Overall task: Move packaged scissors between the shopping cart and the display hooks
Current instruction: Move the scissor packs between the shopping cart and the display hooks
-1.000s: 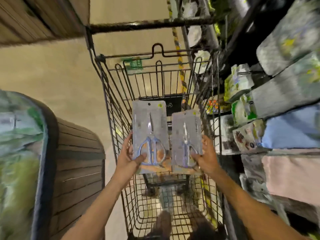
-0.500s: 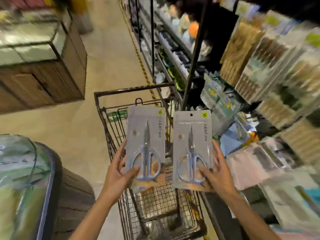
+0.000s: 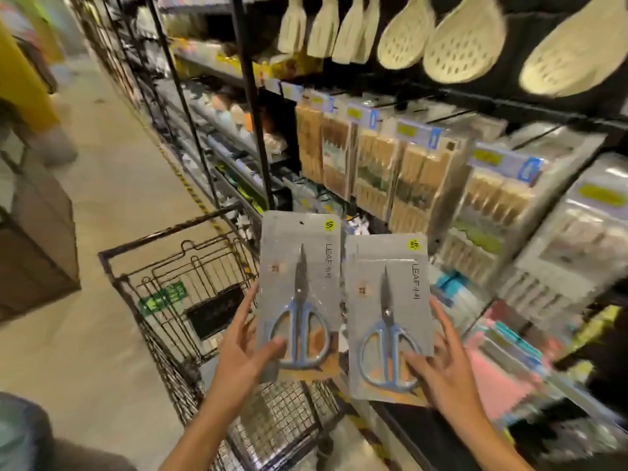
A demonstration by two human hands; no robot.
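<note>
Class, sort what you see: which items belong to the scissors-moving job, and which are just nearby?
Job: left hand with blue-handled scissors pack; right hand with its matching pack; black wire shopping cart.
Nearby: cream slotted spoons; bamboo utensil packs.

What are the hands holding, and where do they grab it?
Left hand grips one scissors pack at its bottom; right hand grips another pack likewise.

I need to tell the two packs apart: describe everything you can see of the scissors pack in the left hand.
The left pack is a grey card, upright and tilted slightly, with a hang hole and yellow sticker at top. Behind clear plastic lie scissors, dark blades up, blue handles down. The left hand grips its lower left edge, thumb across the handles. It hangs above the cart.
</note>
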